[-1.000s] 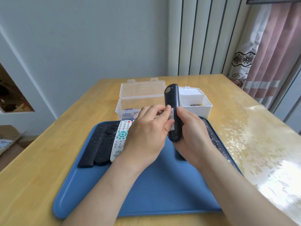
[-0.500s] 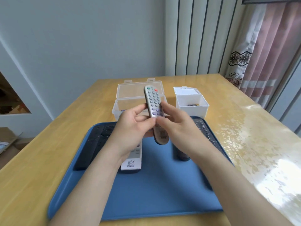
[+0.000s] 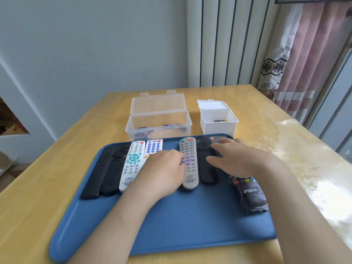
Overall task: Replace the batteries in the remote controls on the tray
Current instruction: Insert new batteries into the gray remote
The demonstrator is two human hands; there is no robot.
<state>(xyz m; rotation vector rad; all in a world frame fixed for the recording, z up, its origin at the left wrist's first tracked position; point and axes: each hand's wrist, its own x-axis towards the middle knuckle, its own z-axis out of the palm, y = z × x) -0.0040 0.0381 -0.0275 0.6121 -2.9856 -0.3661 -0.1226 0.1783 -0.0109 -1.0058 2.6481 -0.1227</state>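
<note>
Resting left hand [image 3: 163, 168] flat against grey remote [image 3: 188, 162]; right hand [image 3: 242, 159] spread loose over black remote [image 3: 208, 176], neither gripping. Remotes lie in a row at tray [image 3: 171, 225] far edge. Risk: all face-up, so easy to skip or redo one.

A blue tray [image 3: 171, 225] lay on a wooden table [image 3: 285, 149], with remotes side by side along its far half. The left hand [image 3: 163, 168] rested flat, fingertips touching the left edge of a grey remote [image 3: 188, 162]. The right hand [image 3: 240, 159] was spread loosely over a black remote [image 3: 206, 168] and a plastic-wrapped remote [image 3: 249, 195]. Beyond the tray stood an open clear box [image 3: 158, 119] and a white box [image 3: 219, 121].
</note>
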